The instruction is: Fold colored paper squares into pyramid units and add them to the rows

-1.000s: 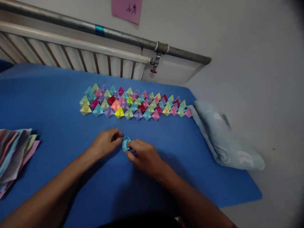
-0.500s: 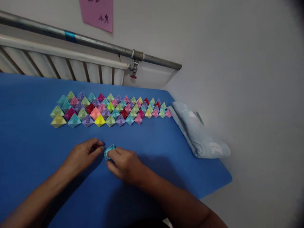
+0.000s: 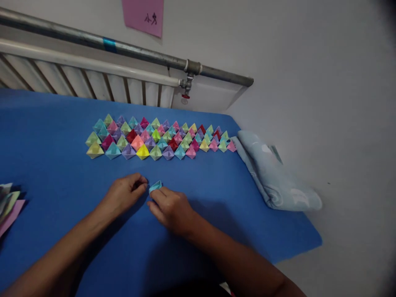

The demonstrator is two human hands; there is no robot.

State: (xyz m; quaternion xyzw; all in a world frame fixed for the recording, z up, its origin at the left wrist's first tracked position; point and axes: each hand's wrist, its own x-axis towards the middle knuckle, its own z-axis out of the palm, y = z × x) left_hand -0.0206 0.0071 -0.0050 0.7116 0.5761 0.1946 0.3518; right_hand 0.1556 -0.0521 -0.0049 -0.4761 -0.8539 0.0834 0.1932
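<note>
A small light-blue folded paper boat [image 3: 155,186] is pinched by my right hand [image 3: 173,210], whose fingers cover its lower part. Just left of it, my left hand [image 3: 127,193] has its fingers curled in towards the thumb. A narrow gap lies between the left fingertips and the boat, and I see nothing in them. Beyond both hands, many folded paper boats [image 3: 142,152] in several colours stand in close rows on the blue surface [image 3: 62,165].
At the left edge lies a pile of coloured paper sheets [image 3: 12,212]. A folded pale-blue cloth [image 3: 275,181] rests at the right end. Behind the surface are a white radiator [image 3: 93,84], a metal pipe [image 3: 148,55] with a red-handled valve [image 3: 186,95], and a pink note [image 3: 144,18] on the wall.
The view has swung left, so everything sits further right and the paper pile now shows. The light-blue boat has tilted in my right hand. My left hand stays beside it.
</note>
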